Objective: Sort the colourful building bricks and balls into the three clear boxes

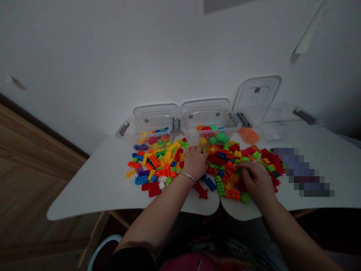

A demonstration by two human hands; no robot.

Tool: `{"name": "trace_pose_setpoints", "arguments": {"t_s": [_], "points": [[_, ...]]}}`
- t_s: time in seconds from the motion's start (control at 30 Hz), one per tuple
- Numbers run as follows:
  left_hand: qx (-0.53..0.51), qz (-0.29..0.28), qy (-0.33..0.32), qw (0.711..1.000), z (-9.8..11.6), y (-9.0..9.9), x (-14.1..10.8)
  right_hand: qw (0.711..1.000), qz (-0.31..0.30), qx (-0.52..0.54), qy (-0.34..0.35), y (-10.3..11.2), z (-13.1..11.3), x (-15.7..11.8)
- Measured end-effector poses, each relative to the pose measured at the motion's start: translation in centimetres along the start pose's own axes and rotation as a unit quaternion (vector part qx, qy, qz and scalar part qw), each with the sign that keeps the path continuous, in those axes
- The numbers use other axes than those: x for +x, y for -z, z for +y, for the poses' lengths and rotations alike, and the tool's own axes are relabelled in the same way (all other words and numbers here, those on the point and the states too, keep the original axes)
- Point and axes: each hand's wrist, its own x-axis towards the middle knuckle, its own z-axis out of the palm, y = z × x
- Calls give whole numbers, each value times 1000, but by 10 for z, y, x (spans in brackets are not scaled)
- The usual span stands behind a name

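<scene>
While the left hand (194,162) rests palm-down, fingers loosely spread, on colourful plastic building bricks (166,162) heaped across a white table (96,184), the right hand (256,182) reaches into the heap's red-and-orange side, fingers bunched; whether they pinch a brick I cannot tell. Behind stand an open clear plastic box (153,116) of bricks and a second box (204,113) holding coloured balls (220,137).
</scene>
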Motion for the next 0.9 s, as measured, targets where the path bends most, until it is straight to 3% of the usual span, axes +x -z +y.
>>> {"name": "trace_pose_setpoints", "arguments": {"t_s": [0.4,0.6,0.77,0.9], "points": [[-76,-2,31,997,-12,3,5,1000,0,-10,7,-1,2,-2],[-219,83,81,969,-28,29,6,1000,7,-16,21,-1,2,-2],[-347,195,115,910,-77,65,5,999,6,-23,24,0,1,-1],[-338,338,188,858,-133,91,8,1000,3,-23,21,0,1,-2]]}}
